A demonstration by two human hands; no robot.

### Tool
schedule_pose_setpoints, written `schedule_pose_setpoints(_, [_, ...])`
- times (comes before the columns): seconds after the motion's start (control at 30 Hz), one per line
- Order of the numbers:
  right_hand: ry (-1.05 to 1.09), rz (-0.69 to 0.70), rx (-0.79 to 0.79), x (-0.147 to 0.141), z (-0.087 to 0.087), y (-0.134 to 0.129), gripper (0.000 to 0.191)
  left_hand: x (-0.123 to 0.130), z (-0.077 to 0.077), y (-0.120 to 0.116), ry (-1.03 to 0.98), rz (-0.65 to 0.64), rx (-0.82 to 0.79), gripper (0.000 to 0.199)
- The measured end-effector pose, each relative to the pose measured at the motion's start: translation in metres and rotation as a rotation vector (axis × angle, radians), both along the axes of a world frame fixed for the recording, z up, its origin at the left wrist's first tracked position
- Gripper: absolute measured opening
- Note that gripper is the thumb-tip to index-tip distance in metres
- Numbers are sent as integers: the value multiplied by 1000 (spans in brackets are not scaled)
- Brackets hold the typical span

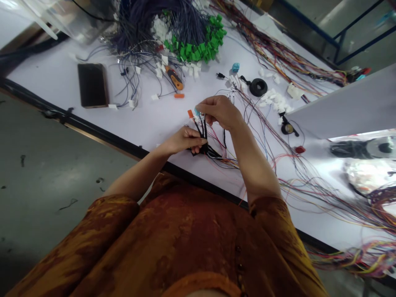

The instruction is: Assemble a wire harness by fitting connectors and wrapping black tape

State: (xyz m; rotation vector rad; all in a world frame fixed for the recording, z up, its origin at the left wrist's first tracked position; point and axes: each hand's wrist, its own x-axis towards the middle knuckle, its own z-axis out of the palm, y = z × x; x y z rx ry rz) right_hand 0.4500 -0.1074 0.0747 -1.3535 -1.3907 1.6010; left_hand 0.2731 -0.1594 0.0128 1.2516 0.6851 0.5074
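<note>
Fingers of the left hand (182, 140) are curled together and clamped around a black wire bundle (206, 150), close to the table's near edge (123, 142). The right hand (219, 112) sits just above, its fingertips (201, 108) pinched together on the bundle's upper strands, next to a small orange tag (190, 114) and a pale blue tag (196, 111) at the wire ends. Loose red, blue and yellow wires fan out from the bundle across the white table (64, 78).

Toward the far edge lie a heap of dark purple-blue wires (139, 24) with white connectors (161, 29) and a cluster of green connectors (194, 49) — an orange-and-black handled tool (175, 78) rests just below them. A dark tablet or phone (93, 85) lies near the left side of the table, and a black ring-shaped roll (258, 87) sits toward the far right, beside a scatter of white connectors (275, 101).

A clear plastic container (71, 16) stands past the far-left corner — its contents cannot be made out. A blurred plastic bag (365, 175) lies at the right edge of the view. The white tags on the wires are too small to read.
</note>
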Motion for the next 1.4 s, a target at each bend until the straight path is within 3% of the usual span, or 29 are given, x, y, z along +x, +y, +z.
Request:
schedule_pose_setpoints(0.6, [39, -24, 20, -5, -3, 1, 26, 3, 7, -2, -7, 58, -6, 32])
schedule_pose_setpoints(0.67, [36, -68, 78, -1, 0, -9, 28, 2, 6, -3, -23, 90, -10, 33])
schedule_pose_setpoints(0.77, [-72, -187, 223, 7, -3, -45, 23, 1, 3, -6, -35, 145, -20, 35])
schedule_pose_setpoints(0.87, [-288, -277, 397, 7, -18, -94, 8, 2, 2, -8, -37, 190, -26, 37])
schedule_pose_setpoints(1.0, [-431, -355, 567, -8, -46, -137, 13, 2, -1, -13, -32, 230, 4, 38])
schedule_pose_setpoints(1.13, [-513, -356, 662, -20, -57, -145, 22, 0, -3, -17, -17, 254, 45, 37])
schedule_pose_setpoints(1.4, [-593, -241, 664, -20, -62, -149, 32, -7, -7, -24, 3, 259, -27, 40])
